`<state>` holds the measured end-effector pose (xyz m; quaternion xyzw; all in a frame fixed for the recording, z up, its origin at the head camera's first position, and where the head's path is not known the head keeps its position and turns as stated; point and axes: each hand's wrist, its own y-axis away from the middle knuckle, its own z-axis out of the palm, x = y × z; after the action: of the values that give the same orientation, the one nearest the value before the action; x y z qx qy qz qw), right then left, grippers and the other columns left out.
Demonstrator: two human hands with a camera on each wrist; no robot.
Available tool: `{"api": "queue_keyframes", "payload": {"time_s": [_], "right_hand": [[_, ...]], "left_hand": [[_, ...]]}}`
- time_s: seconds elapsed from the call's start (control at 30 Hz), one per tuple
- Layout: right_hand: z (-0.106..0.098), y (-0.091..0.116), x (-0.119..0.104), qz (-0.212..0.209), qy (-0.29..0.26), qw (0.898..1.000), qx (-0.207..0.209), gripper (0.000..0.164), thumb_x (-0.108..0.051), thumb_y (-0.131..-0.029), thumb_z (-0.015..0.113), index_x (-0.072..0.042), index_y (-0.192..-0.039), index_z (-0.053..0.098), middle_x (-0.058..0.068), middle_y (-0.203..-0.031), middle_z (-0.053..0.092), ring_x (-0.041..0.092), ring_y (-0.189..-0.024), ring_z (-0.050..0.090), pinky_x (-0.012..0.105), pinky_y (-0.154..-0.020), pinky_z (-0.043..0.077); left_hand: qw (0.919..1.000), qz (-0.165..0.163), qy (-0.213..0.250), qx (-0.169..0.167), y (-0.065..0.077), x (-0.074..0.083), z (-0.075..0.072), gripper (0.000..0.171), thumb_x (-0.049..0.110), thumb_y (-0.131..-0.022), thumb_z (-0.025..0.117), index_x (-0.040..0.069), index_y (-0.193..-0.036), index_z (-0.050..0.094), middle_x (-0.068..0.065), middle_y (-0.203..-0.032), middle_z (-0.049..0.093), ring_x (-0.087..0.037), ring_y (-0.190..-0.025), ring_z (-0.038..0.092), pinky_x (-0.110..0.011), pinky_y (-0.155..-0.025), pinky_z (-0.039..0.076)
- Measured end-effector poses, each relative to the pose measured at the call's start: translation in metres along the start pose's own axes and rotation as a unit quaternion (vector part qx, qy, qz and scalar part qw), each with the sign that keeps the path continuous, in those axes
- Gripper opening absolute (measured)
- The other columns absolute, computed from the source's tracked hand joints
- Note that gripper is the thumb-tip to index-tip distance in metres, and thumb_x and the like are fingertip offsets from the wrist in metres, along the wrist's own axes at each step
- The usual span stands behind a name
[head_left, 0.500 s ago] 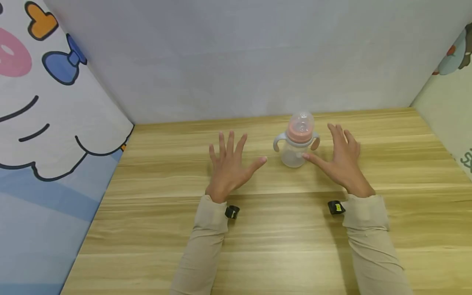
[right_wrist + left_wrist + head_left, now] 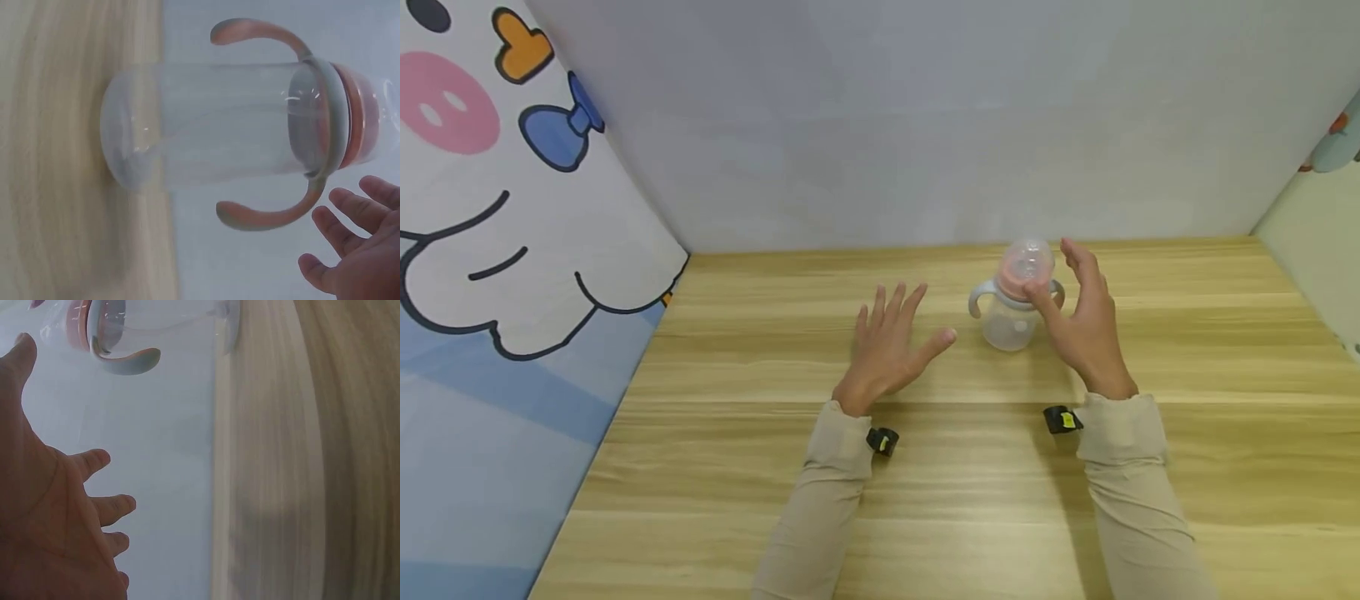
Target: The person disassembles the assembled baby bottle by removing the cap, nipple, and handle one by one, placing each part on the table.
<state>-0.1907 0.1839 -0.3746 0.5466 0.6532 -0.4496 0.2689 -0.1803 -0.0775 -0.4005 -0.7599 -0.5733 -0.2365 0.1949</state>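
Observation:
A clear baby bottle (image 2: 1009, 327) with a pink collar, a see-through dome cap and two grey handles stands upright on the table. My right hand (image 2: 1086, 329) is at its right side, thumb in front of the collar and fingers apart beyond it; whether the thumb touches cannot be told. In the right wrist view the fingers (image 2: 359, 212) lie near one handle (image 2: 269, 215), not curled round it. To the left of the bottle hovers my left hand (image 2: 886, 358), fingers spread and holding nothing. The left wrist view shows that palm (image 2: 53, 512) apart from the bottle's handle (image 2: 131, 361).
The wood-grain table (image 2: 970, 500) meets a pale back wall (image 2: 910, 167) just behind the bottle. A cartoon-printed panel (image 2: 550, 275) borders the left side, and another printed panel (image 2: 1318, 225) the right. Each cuff carries a small black device (image 2: 883, 442).
My right hand has moved in towards the bottle, its thumb rising from the body to the collar. My left hand stays spread beside it. The head view has shifted slightly.

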Motion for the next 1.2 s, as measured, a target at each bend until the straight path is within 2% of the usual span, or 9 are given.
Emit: {"api": "queue_keyframes", "payload": {"time_s": [0.13,0.3,0.37,0.43,0.53,0.7,0.8,0.93,1.2], "right_hand": [[0.003,-0.008,0.001,-0.018,-0.031,0.999,0.017,0.068,-0.035,-0.099,0.062,-0.019,-0.157,0.031,0.007,-0.161,0.038,0.03,-0.151,0.033,0.06,-0.122,0.023],[0.008,-0.013,0.002,-0.013,-0.066,0.998,0.005,0.063,-0.032,-0.102,0.059,-0.018,-0.156,0.032,0.013,-0.156,0.046,0.03,-0.147,0.038,0.058,-0.119,0.029],[0.01,-0.013,0.001,-0.009,-0.067,0.998,0.001,0.061,-0.034,-0.102,0.057,-0.02,-0.157,0.032,0.013,-0.155,0.047,0.025,-0.143,0.043,0.05,-0.115,0.036],[0.012,-0.012,-0.001,-0.013,-0.063,0.998,0.001,0.059,-0.035,-0.103,0.056,-0.022,-0.156,0.033,0.013,-0.151,0.051,0.02,-0.129,0.051,0.037,-0.104,0.043],[0.015,-0.012,-0.003,-0.021,-0.048,0.999,0.006,0.057,-0.034,-0.104,0.054,-0.021,-0.156,0.034,0.014,-0.144,0.055,0.01,-0.105,0.052,0.023,-0.081,0.041],[0.016,-0.014,-0.004,-0.02,-0.029,0.999,0.014,0.054,-0.035,-0.103,0.055,-0.021,-0.153,0.04,0.014,-0.134,0.061,0.006,-0.083,0.051,0.018,-0.071,0.04],[0.016,-0.015,-0.005,-0.003,-0.017,1.0,0.008,0.051,-0.038,-0.102,0.057,-0.02,-0.148,0.046,0.011,-0.128,0.061,0.007,-0.072,0.049,0.018,-0.066,0.041],[0.018,-0.014,-0.006,0.011,-0.022,1.0,0.004,0.048,-0.039,-0.102,0.057,-0.017,-0.144,0.051,0.009,-0.126,0.061,0.006,-0.071,0.051,0.016,-0.063,0.043],[0.025,-0.012,-0.008,-0.006,-0.037,0.998,0.053,0.044,-0.035,-0.1,0.06,-0.008,-0.135,0.057,0.012,-0.115,0.064,0.002,-0.067,0.054,0.013,-0.063,0.046]], "left_hand": [[0.9999,0.001,0.011,0.003,-0.004,0.004,0.005,0.127,0.106,-0.064,0.002,0.026,-0.163,0.015,-0.009,-0.171,0.012,-0.034,-0.159,-0.005,-0.063,-0.125,-0.003],[0.9998,0.008,0.019,0.002,-0.004,0.005,0.009,0.127,0.106,-0.064,0.002,0.028,-0.163,0.012,-0.006,-0.171,0.014,-0.031,-0.16,-0.005,-0.062,-0.125,-0.002],[0.9998,0.007,0.02,0.001,-0.004,0.004,0.01,0.127,0.106,-0.063,0.002,0.028,-0.163,0.011,-0.005,-0.171,0.014,-0.031,-0.16,-0.005,-0.062,-0.125,-0.002],[0.9997,0.006,0.024,0.003,-0.004,0.004,0.01,0.128,0.106,-0.063,0.002,0.028,-0.163,0.012,-0.006,-0.171,0.015,-0.031,-0.16,-0.004,-0.063,-0.125,-0.002],[0.9994,0.005,0.034,0.002,-0.004,0.003,0.01,0.129,0.106,-0.063,0.002,0.026,-0.163,0.012,-0.007,-0.171,0.013,-0.032,-0.16,-0.004,-0.063,-0.124,-0.003],[0.999,0.01,0.044,-0.001,-0.004,0.003,0.009,0.121,0.104,-0.068,0.007,0.03,-0.163,0.008,-0.006,-0.172,0.002,-0.031,-0.16,-0.006,-0.062,-0.125,-0.004],[0.9988,0.015,0.047,-0.003,-0.005,0.003,0.009,0.116,0.102,-0.072,0.011,0.03,-0.163,0.008,-0.008,-0.172,0.002,-0.032,-0.16,-0.004,-0.062,-0.125,-0.003],[0.9987,0.015,0.047,-0.01,-0.005,0.003,0.01,0.117,0.102,-0.072,0.01,0.029,-0.163,0.008,-0.009,-0.172,0.005,-0.032,-0.16,-0.004,-0.063,-0.125,-0.003],[0.9987,0.02,0.046,-0.012,-0.004,0.003,0.011,0.121,0.104,-0.067,0.006,0.03,-0.163,0.007,-0.009,-0.171,0.008,-0.03,-0.16,-0.002,-0.063,-0.125,-0.002]]}}
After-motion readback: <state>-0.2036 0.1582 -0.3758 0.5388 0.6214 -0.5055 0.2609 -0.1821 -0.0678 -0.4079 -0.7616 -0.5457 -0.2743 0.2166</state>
